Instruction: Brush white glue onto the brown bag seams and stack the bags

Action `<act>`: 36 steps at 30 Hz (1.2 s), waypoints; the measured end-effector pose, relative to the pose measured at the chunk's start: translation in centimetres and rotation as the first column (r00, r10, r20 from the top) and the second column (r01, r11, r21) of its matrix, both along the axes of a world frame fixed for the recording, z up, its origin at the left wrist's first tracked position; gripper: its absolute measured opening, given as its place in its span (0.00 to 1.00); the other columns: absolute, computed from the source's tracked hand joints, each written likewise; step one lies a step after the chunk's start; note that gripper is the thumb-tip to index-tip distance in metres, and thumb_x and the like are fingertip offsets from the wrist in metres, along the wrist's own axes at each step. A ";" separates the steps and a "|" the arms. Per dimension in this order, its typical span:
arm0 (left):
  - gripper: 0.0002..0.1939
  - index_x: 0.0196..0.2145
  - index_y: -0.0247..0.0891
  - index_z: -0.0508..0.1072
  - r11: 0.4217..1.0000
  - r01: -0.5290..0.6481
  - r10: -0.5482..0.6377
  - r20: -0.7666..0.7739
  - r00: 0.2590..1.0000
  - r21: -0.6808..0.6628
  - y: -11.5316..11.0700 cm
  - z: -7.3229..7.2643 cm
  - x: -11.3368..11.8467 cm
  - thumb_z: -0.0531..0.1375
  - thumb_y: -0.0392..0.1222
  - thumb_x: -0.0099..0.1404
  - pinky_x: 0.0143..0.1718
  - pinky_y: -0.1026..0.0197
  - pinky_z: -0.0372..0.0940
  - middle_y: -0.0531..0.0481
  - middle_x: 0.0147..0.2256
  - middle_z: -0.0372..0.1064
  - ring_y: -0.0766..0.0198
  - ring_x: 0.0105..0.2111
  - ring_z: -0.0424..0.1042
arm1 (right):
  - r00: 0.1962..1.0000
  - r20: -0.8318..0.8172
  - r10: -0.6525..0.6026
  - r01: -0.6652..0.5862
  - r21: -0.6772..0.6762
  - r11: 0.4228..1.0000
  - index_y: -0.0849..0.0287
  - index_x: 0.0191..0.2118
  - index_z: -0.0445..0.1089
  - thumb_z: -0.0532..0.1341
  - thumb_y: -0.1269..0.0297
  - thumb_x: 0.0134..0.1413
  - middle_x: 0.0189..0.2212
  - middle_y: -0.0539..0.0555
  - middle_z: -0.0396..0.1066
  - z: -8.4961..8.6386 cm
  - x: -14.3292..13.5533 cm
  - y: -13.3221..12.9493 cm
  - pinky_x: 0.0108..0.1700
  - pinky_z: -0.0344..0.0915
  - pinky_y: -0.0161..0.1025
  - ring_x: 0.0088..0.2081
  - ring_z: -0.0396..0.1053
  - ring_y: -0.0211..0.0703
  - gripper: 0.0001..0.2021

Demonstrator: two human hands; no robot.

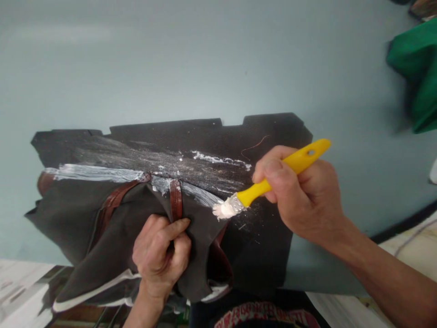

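In my right hand (303, 191) is a brush with a yellow handle (290, 166), fingers wrapped round it. Its bristles (223, 209), loaded with white paste, touch the upper edge of a dark grey fabric piece (75, 209). A band of white paste (99, 173) runs along that edge. Two reddish-brown straps (176, 200) cross the fabric. My left hand (162, 248) is closed on the fabric just below the middle strap, its index finger pressing down. Under the edge lies a black sheet (266, 136) with notches, smeared with white streaks.
The grey-green tabletop (170, 59) spreads behind the black sheet. Green cloth (416, 68) lies at the right edge. A loose reddish thread (256, 145) rests on the sheet. The table's near edge runs below my hands, with the fabric hanging over it.
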State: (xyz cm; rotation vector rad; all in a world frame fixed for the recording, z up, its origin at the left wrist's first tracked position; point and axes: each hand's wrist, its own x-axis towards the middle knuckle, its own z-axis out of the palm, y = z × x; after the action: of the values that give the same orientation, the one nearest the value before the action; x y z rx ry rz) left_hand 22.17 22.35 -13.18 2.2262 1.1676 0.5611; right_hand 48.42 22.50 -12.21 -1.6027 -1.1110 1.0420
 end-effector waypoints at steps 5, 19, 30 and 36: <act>0.15 0.40 0.37 0.76 1.000 -0.010 0.010 -0.007 1.000 -0.003 0.1 0.2 0.1 0.60 0.20 0.62 0.26 0.62 0.56 0.57 0.25 0.62 0.68 0.25 0.59 | 1.000 -0.004 -0.014 0.014 0.035 0.999 0.54 0.27 0.68 0.58 0.63 0.72 0.24 0.45 0.70 0.6 0.3 0.8 0.23 0.63 0.32 0.21 0.65 0.31 0.17; 0.17 0.40 0.37 0.75 0.999 -0.029 0.029 -0.013 1.000 -0.016 -0.1 0.3 0.2 0.60 0.18 0.61 0.25 0.62 0.54 0.58 0.24 0.58 0.68 0.25 0.58 | 0.997 0.052 0.050 -0.055 0.088 0.995 0.52 0.30 0.68 0.59 0.60 0.71 0.22 0.45 0.69 -0.9 -2.5 5.0 0.28 0.67 0.36 0.21 0.66 0.35 0.14; 0.17 0.41 0.39 0.75 0.999 -0.036 0.036 0.000 0.999 -0.024 -0.1 0.4 0.3 0.59 0.20 0.62 0.25 0.62 0.53 0.57 0.24 0.58 0.67 0.24 0.58 | 0.999 -0.023 0.040 -0.037 0.091 0.995 0.54 0.27 0.70 0.57 0.46 0.73 0.18 0.45 0.63 -1.4 -1.4 4.8 0.25 0.66 0.35 0.20 0.64 0.34 0.23; 0.17 0.41 0.40 0.74 0.999 -0.042 0.042 -0.008 0.999 -0.025 0.0 0.6 0.5 0.58 0.20 0.62 0.24 0.62 0.54 0.58 0.23 0.57 0.67 0.24 0.58 | 0.999 -0.038 0.010 -0.005 0.135 0.991 0.53 0.30 0.74 0.56 0.46 0.73 0.18 0.45 0.64 -1.5 -3.9 6.4 0.26 0.66 0.37 0.20 0.64 0.36 0.23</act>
State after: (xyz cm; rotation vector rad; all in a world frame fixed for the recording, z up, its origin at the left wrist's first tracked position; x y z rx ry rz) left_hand 22.70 22.36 -12.62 2.1885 1.2214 0.5526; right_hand 44.49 28.91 -13.75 -1.4669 -1.1381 0.9778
